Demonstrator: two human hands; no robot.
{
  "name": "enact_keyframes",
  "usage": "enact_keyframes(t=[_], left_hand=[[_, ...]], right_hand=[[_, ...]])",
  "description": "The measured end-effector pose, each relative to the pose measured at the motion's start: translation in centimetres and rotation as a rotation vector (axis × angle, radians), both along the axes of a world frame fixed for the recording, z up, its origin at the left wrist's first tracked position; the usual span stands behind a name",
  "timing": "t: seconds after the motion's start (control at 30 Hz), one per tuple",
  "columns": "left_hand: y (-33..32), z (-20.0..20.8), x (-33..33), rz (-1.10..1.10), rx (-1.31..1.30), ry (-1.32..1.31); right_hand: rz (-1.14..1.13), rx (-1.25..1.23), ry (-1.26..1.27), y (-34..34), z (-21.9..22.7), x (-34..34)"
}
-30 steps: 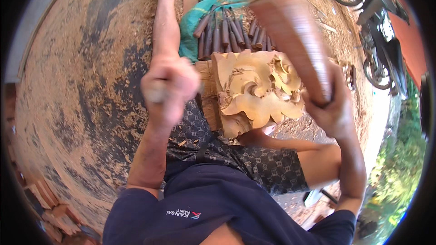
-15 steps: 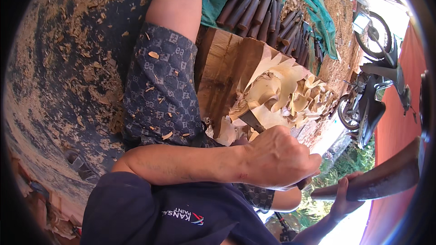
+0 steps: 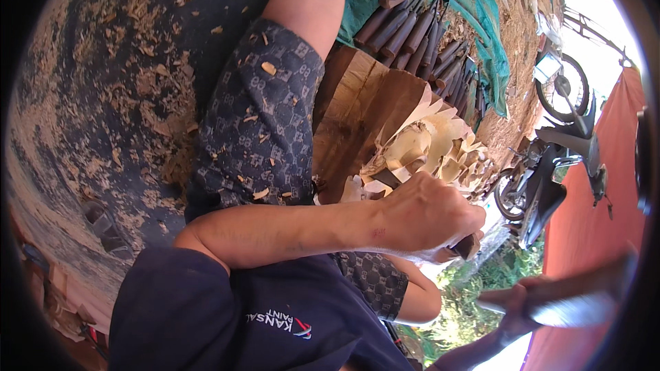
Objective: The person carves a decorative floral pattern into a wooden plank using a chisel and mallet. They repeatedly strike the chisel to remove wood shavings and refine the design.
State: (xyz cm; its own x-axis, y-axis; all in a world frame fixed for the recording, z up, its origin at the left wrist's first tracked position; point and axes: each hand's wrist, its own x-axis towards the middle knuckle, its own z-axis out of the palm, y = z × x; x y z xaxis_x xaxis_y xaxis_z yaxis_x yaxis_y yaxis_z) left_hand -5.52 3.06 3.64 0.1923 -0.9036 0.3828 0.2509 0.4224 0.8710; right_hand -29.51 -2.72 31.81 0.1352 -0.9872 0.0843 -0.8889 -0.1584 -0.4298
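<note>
My left hand [image 3: 430, 209] is wrapped round a wood-carving chisel [image 3: 386, 178]. Its flat metal blade points at the carving, and the handle's butt sticks out below the fist. Pale petal-like shapes cover the top of the wooden carving [image 3: 433, 130], a block with darker brown sides set against my leg. Whether the blade's tip touches the wood is hard to tell. At the lower right, apart from the chisel, my right hand [image 3: 520, 309] grips a dark wooden mallet [image 3: 581, 297] by its narrow end; the thick end is smeared by motion.
Several wooden-handled chisels [image 3: 412, 34] lie bunched on a green cloth [image 3: 491, 34] beyond the carving. A motorbike [image 3: 550, 158] stands at the right before an orange sheet [image 3: 595, 199]. Wood chips [image 3: 151, 86] litter the dark ground at left, and a sandal [image 3: 103, 227] lies there.
The mallet in my right hand has shifted slightly downward and is now blurred. My left hand keeps the chisel at the carving, its handle's butt showing more. The whole view has turned slightly.
</note>
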Motion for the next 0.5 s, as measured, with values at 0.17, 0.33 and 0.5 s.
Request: enact_keyframes(t=[0.17, 0.33, 0.5], left_hand=[[-0.5, 0.3, -0.8, 0.030, 0.040, -0.075], [-0.2, -1.2, -2.0, 0.174, 0.055, -0.164], [-0.5, 0.2, 1.3, -0.171, 0.092, -0.118]], right_hand=[[0.550, 0.006, 0.189, 2.4, -6.2, 5.4], [0.433, 0.199, 0.587, 1.3, -5.5, 7.6], [0.273, 0.044, -0.704, -1.7, 3.6, 0.4]])
